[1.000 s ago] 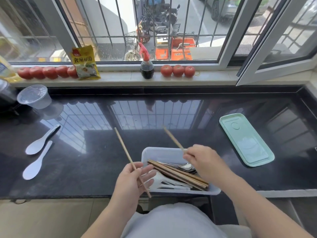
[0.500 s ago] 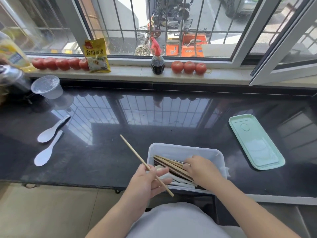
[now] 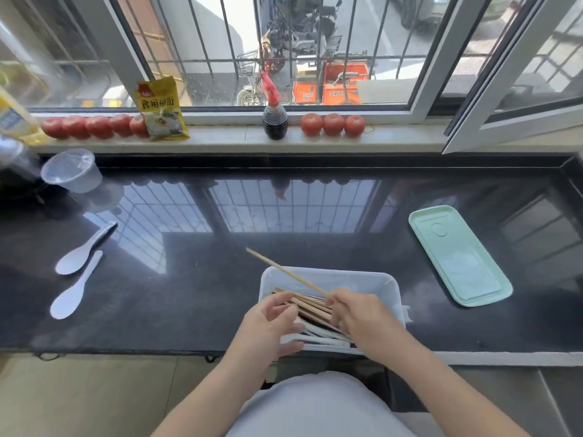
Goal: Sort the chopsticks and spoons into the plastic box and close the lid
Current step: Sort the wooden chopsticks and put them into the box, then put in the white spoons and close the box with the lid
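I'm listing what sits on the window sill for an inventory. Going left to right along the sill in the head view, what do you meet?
Yellow bottle → row of tomatoes → yellow packet → dark sauce bottle → three tomatoes.

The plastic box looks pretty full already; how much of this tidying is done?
Mostly done: the plastic box already holds a bundle of chopsticks over white spoons. In hand: the right hand pinches one more chopstick above the box; the left hand hovers relaxed. Left: two white spoons on the counter and the green lid, off to the right.
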A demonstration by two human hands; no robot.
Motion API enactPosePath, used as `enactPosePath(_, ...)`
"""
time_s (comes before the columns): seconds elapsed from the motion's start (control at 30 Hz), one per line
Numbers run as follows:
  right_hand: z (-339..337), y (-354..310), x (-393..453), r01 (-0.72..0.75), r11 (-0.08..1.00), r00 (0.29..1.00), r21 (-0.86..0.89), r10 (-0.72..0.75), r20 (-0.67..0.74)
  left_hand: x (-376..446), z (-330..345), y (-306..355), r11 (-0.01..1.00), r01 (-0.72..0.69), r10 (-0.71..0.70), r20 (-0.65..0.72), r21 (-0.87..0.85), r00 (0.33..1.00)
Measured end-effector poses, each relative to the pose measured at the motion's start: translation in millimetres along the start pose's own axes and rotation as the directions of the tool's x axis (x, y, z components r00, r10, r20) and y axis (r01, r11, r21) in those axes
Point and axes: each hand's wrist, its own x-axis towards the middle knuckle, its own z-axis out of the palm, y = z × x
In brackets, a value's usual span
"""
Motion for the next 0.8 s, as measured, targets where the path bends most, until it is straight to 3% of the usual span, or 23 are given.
enactPosePath(0.07, -10, 31, 4, -0.174, 0.934, 0.983, -0.311, 0.184, 0.002, -1, -5, -1, 0.999, 0.033, -0.033, -0.090, 0.007, 0.995)
enactPosePath(0.13, -10, 42, 7, -0.180, 0.862, 0.972, -0.475, 0.229, 0.048, -2, -12, -2, 0.998, 0.059, -0.056, -0.152, 0.011, 0.987)
enactPosePath(0.2, 0, 41, 16, -0.121, 0.886, 0.978, -0.447, 0.184, 0.099, -1, -16, -3, 0.997, 0.078, -0.074, -0.197, 0.009, 0.978)
enactPosePath(0.37, 20, 39, 35, -0.015, 0.802, 0.984, -0.597, 0.116, 0.132, -1, -12, -5, 0.996, 0.088, -0.086, -0.236, -0.004, 0.968)
enactPosePath(0.6, 13, 53, 34, -0.046, 0.897, 0.987, -0.440, 0.108, 0.117, -3, -20, -9, 0.995, 0.103, -0.104, -0.282, -0.018, 0.954)
enactPosePath(0.8, 8, -16, 34, 0.109, 0.993, 0.993, -0.053, -0.106, 0.057, -13, -37, -11, 0.995, 0.085, -0.096, -0.338, -0.045, 0.936)
